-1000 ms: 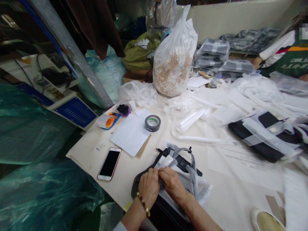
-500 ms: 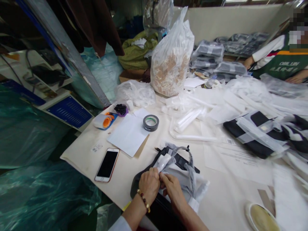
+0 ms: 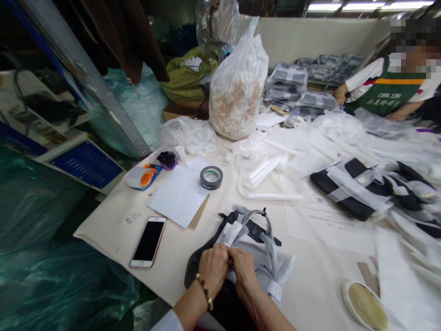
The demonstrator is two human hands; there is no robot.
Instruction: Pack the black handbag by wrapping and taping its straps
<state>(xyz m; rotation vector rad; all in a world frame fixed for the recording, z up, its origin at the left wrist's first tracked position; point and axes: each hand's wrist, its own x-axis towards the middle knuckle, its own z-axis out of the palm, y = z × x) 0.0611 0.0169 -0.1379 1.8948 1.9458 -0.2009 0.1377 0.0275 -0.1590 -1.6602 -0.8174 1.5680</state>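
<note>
Both my hands meet at the near edge of the white table (image 3: 103,230), over a black and grey bag (image 3: 255,230) wrapped in white protective strips. My left hand (image 3: 212,267), with a bead bracelet at the wrist, is closed in a pinch on a white wrapping strip (image 3: 231,233) of the bag. My right hand (image 3: 244,269) presses against it, fingers curled on the same wrapping. The bag's strap and clasp lie just beyond my fingers.
A smartphone (image 3: 148,241) lies left of the bag, beside a white sheet (image 3: 179,195), a grey tape roll (image 3: 211,177) and an orange tape dispenser (image 3: 141,177). A large clear bag (image 3: 237,92) stands behind. Wrapped dark bags (image 3: 354,188) lie right. A person (image 3: 392,92) works at the far right. A bowl (image 3: 367,305) sits near right.
My hands stay pinched together on the bag's white wrapping, shifting slightly toward me. The view has tilted up, showing more of the person at the far right.
</note>
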